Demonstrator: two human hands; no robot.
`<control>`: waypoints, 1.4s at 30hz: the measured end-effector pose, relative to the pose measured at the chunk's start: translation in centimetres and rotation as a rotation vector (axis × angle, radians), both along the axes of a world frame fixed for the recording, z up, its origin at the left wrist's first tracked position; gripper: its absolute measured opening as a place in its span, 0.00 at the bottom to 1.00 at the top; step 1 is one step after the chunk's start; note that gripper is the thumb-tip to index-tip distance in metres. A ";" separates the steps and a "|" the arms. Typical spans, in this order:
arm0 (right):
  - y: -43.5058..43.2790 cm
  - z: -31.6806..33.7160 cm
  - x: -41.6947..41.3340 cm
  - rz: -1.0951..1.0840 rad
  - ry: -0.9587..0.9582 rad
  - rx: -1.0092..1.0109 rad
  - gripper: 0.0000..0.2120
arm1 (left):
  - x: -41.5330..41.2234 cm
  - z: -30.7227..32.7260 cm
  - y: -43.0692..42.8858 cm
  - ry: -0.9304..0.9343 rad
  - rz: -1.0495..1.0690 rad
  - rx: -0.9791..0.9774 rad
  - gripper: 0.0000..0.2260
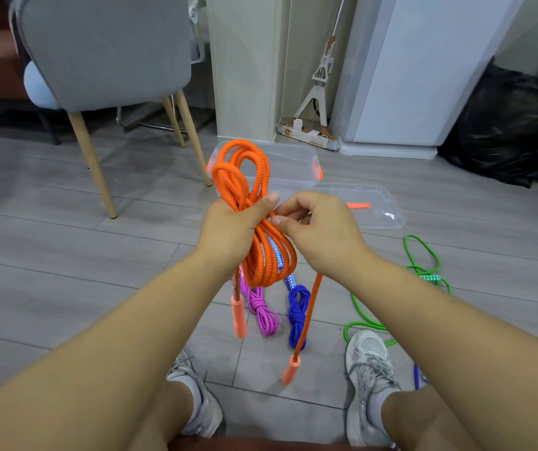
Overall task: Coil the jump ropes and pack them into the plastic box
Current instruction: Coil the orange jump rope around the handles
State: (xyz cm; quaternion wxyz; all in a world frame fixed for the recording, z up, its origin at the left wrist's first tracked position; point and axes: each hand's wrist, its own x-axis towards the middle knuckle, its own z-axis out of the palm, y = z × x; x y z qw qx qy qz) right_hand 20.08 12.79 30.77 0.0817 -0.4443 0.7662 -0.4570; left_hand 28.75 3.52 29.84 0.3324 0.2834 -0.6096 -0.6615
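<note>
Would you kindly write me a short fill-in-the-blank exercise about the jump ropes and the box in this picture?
1. The jump rope that the left hand grips and the right hand pinches is ____ in colour.
2. The coiled rope on the floor beside the pink rope is ____.
3. The clear plastic box has its lid lying on the ____ beside it.
Missing words: orange; blue; floor.

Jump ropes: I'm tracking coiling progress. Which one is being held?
The orange rope: the left hand grips its coil, the right hand pinches its strand; the rest lie on the floor.
</note>
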 end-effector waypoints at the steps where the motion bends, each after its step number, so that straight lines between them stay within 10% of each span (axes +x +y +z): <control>1: 0.0 0.0 -0.1 0.013 -0.028 -0.015 0.05 | 0.0 0.0 0.0 0.003 -0.002 0.015 0.06; 13: 1.4 -1.5 -1.1 0.166 -0.195 0.053 0.09 | 0.0 0.1 -0.2 0.015 0.079 0.047 0.11; 28: 7.6 -6.4 -5.1 0.135 0.009 0.678 0.10 | 1.8 -0.8 -3.8 0.029 0.251 0.043 0.11; 42: 4.1 -2.3 -1.9 0.227 -0.626 0.193 0.09 | 1.7 -1.0 -1.9 -0.139 -0.122 0.003 0.07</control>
